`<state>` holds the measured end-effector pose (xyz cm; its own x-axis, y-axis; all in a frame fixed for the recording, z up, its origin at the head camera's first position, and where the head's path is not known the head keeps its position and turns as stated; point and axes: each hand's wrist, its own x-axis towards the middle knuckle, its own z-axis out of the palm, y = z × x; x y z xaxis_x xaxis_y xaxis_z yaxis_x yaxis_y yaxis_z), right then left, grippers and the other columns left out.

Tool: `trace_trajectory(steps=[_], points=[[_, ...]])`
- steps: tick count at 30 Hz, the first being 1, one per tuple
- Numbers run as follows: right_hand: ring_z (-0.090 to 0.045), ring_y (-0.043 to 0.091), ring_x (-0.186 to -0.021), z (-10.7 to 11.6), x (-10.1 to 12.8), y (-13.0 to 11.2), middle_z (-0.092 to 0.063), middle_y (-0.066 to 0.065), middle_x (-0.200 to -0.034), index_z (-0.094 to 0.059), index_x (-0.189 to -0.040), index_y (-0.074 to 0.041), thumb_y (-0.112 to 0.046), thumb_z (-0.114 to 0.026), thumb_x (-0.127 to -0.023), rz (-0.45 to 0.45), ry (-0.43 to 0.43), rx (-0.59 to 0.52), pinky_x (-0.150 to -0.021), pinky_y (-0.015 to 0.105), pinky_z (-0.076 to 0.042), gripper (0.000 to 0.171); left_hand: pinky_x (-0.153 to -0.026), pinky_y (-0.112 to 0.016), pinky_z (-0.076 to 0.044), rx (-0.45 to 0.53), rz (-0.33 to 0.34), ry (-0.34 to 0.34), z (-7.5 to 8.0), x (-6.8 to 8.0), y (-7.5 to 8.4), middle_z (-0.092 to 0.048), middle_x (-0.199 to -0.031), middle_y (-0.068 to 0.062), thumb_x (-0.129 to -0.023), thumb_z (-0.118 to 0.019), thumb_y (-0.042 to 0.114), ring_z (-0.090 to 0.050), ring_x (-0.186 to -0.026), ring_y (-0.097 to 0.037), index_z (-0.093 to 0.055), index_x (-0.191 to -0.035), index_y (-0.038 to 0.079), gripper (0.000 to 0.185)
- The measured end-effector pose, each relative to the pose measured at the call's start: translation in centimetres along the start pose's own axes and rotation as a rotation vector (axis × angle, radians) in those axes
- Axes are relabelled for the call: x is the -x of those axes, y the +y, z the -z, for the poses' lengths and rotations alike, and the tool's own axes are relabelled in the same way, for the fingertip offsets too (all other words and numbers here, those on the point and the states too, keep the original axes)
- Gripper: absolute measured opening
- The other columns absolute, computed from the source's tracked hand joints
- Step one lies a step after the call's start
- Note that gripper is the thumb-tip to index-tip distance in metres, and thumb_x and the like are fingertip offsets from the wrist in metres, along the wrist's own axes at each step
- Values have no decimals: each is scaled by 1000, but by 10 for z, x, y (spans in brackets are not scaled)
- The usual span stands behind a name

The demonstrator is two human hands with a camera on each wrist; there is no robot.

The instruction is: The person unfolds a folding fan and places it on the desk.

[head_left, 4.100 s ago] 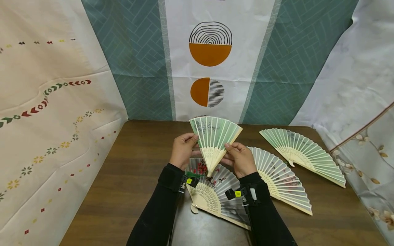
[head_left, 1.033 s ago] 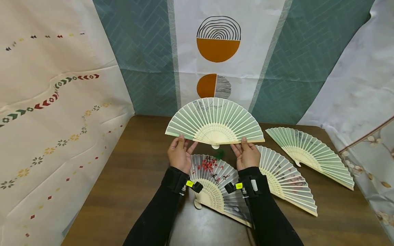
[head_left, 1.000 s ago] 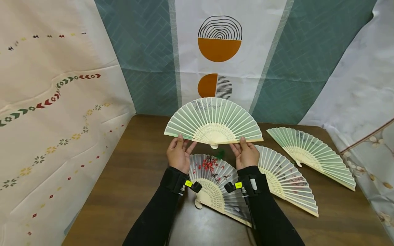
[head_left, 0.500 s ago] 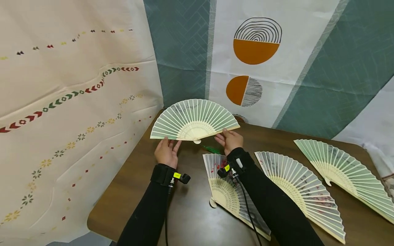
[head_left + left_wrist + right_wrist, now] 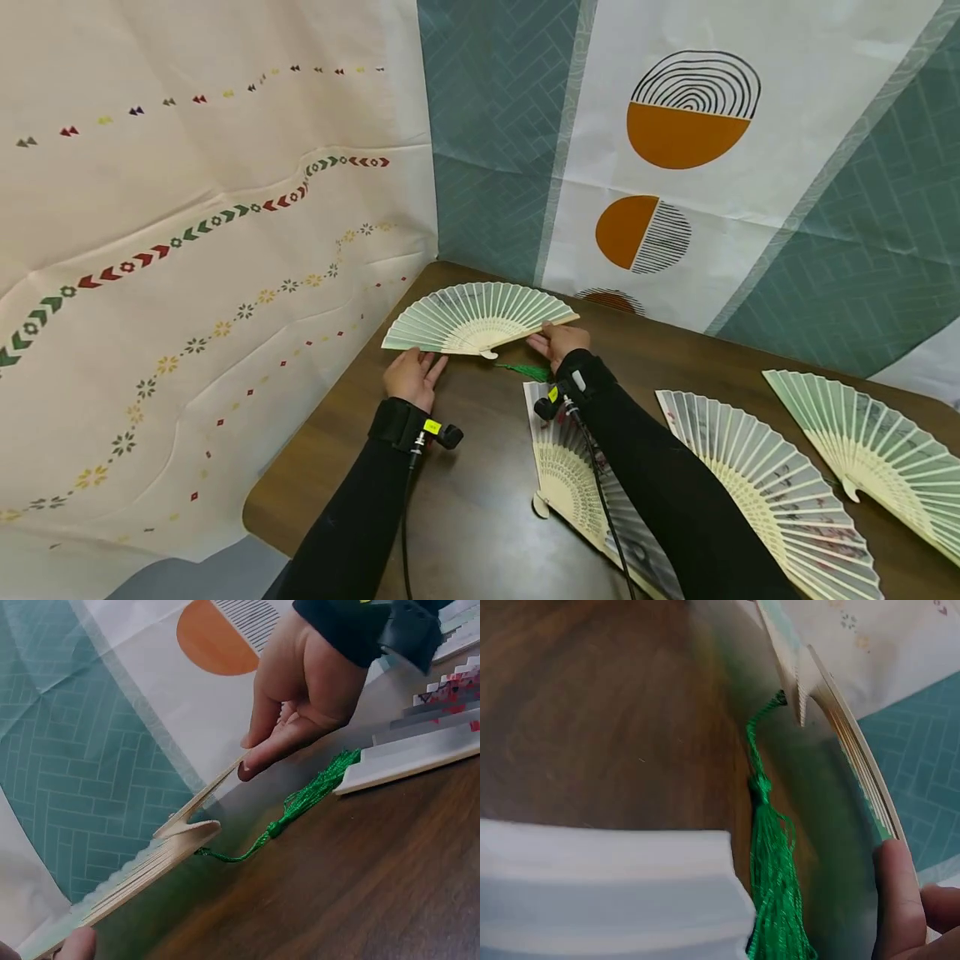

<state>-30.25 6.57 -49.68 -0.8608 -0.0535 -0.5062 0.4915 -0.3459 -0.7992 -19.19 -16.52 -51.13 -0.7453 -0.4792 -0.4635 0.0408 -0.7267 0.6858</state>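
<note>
A spread pale green folding fan (image 5: 480,321) is held low over the table's back left corner, its curved edge toward the wall. My left hand (image 5: 409,379) pinches its left end, with only fingertips showing in the left wrist view. At the other end, my right hand (image 5: 564,343) pinches the outer rib between thumb and fingers; the left wrist view shows this grip from the side. A green tassel (image 5: 774,877) hangs from the fan's pivot and trails onto the table, its end by the grey fan (image 5: 570,475) with red blossoms, partly hidden under my right forearm.
Another spread grey-white fan (image 5: 772,492) and a second green fan (image 5: 870,450) lie to the right on the brown wooden table (image 5: 465,500). Patterned cloths (image 5: 225,292) hang close along the left and back edges. A cable runs along each forearm.
The held fan went from partly spread to fully spread, then moved left and down toward the table's back left corner. Both hands moved with it, and the head view turned left.
</note>
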Motion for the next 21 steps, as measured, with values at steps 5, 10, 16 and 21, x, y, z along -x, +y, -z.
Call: trace_trajectory(steps=[5, 10, 16, 21], points=[[-77, 15, -78, -1, -6, -1, -50, 25, -173, -36, -170, 9, 6, -57, -115, -57, 11, 3, -91, 24, -71, 60, -128, -51, -56, -31, 45, -34, 10, -3, -1, -45, -164, -25, -123, -36, 13, -49, -162, -36, -37, -172, -2, 52], [-78, 16, -78, 1, -11, 1, -54, 26, -167, -40, -168, 9, 5, -59, -114, -88, 8, 17, -90, 25, -71, 57, -132, -53, -52, -25, 82, -51, 22, -2, 1, -32, -183, -26, -121, -30, 13, -43, -169, -36, -26, -178, 3, 59], [-83, 31, -115, 3, -3, -6, -51, 34, -168, -33, -172, 7, -5, -58, -117, -94, -37, 95, -108, 35, -67, 62, -131, -55, -51, -41, 79, -31, 31, 5, 8, -39, -180, -27, -121, -31, 14, -50, -165, -38, -30, -176, 1, 56], [-83, 30, -118, 5, 0, -11, -54, 35, -166, -34, -172, 8, -9, -53, -118, -79, -54, 162, -117, 41, -62, 59, -134, -49, -49, -35, 59, -15, 38, 9, 14, -39, -178, -29, -123, -33, 18, -50, -163, -41, -29, -174, -4, 56]])
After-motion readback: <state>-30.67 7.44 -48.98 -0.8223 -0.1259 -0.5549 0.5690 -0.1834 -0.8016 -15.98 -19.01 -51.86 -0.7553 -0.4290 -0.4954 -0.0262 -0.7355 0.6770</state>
